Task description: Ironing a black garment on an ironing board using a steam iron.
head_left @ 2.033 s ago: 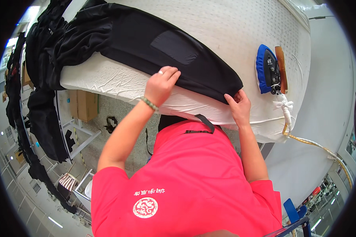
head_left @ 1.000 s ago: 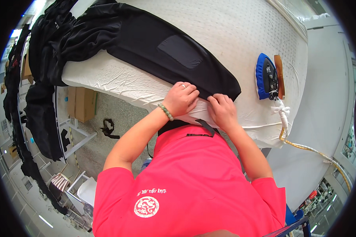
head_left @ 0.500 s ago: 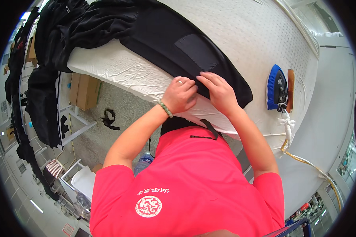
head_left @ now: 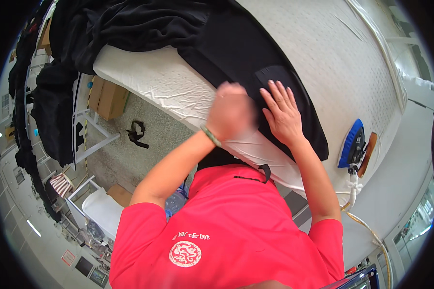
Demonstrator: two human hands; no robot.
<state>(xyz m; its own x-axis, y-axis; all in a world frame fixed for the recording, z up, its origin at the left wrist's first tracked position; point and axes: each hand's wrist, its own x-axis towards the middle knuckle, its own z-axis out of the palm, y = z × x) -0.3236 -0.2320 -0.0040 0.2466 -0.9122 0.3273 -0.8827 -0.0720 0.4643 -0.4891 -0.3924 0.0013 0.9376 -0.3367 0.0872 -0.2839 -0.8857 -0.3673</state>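
Observation:
A black garment [head_left: 236, 43] lies across the white cloth-covered ironing table [head_left: 144, 72], smooth toward the right and rumpled at the far left. My right hand [head_left: 285, 115] rests flat on its smooth part, fingers stretched out and a little apart. Under and beyond those fingertips shows a darker rectangular patch [head_left: 267, 72], partly covered by the hand. My left hand [head_left: 232, 113], a green bead bracelet at its wrist, is over the near edge of the garment. Motion smears its fingers, so whether it holds anything cannot be made out.
On the table's right stands an iron [head_left: 354, 147] with a blue cover and wooden handle, its cord [head_left: 366, 224] running down off the edge. Cardboard boxes [head_left: 108, 98] and a black strap [head_left: 137, 134] are on the floor at left, near hanging black garments [head_left: 55, 115].
My right hand has gone from bent fingers at the garment's near edge to lying flat on it. My left hand has blurred with movement. The whole view has shifted somewhat.

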